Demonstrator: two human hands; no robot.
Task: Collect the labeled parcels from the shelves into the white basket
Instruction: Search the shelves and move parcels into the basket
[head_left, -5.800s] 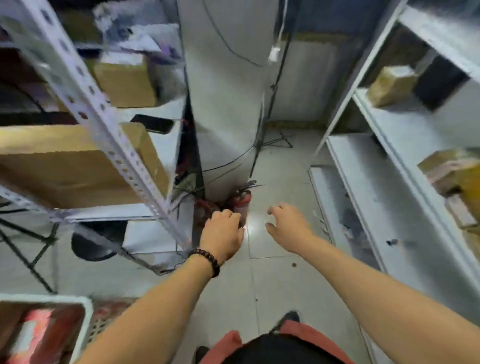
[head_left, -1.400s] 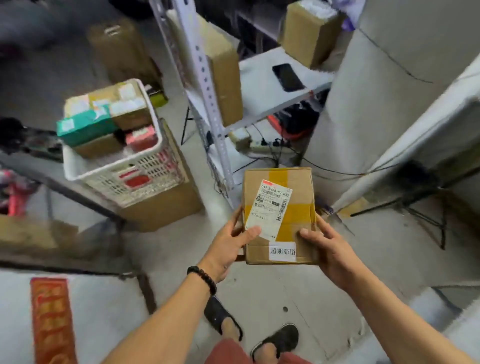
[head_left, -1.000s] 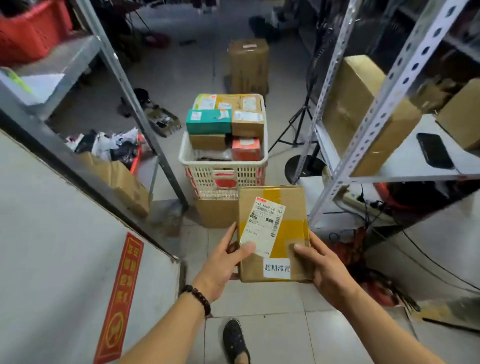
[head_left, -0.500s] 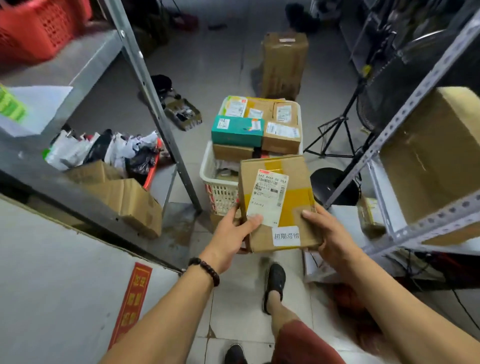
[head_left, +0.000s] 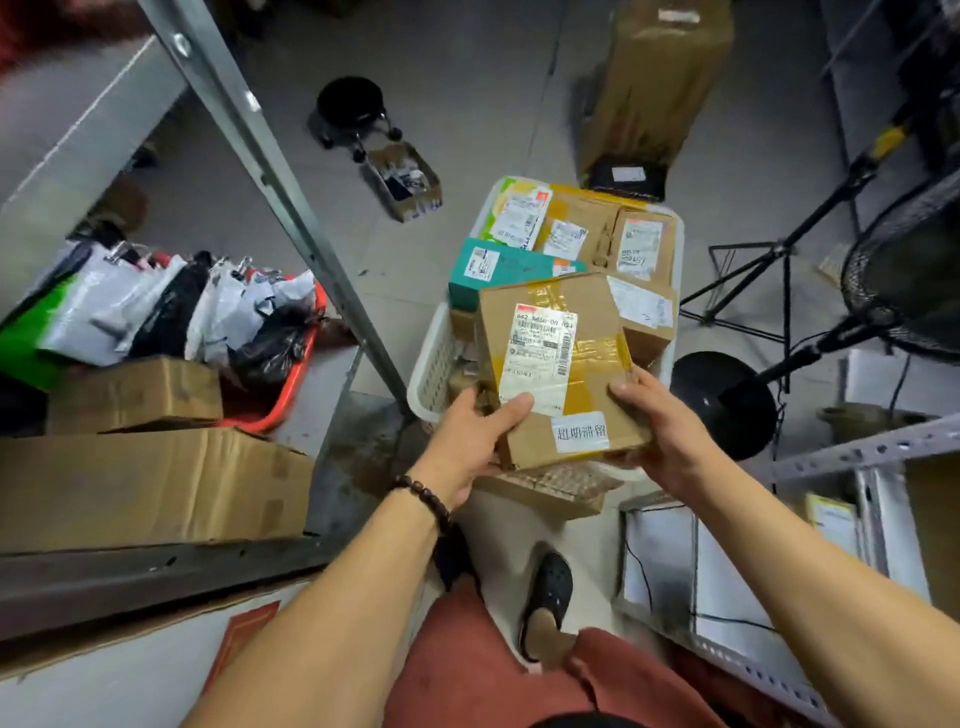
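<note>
I hold a brown cardboard parcel (head_left: 592, 364) with a white shipping label and yellow tape directly above the near end of the white basket (head_left: 434, 364). My left hand (head_left: 475, 431) grips its lower left corner, thumb on the label. My right hand (head_left: 660, 421) grips its lower right edge. The basket stands on a cardboard box on the floor and holds several labeled parcels, among them a teal box (head_left: 498, 270) and brown boxes (head_left: 644, 244) at the far end.
A metal shelf post (head_left: 270, 171) slants past the basket's left. The left shelf carries cardboard boxes (head_left: 135, 483) and a red tray of mail bags (head_left: 208, 317). A tall brown box (head_left: 660, 83), fan stand (head_left: 722, 400) and tripod (head_left: 753, 275) stand beyond and right.
I have stepped closer to the basket, and the parcel held in both hands has moved forward over its near end.
</note>
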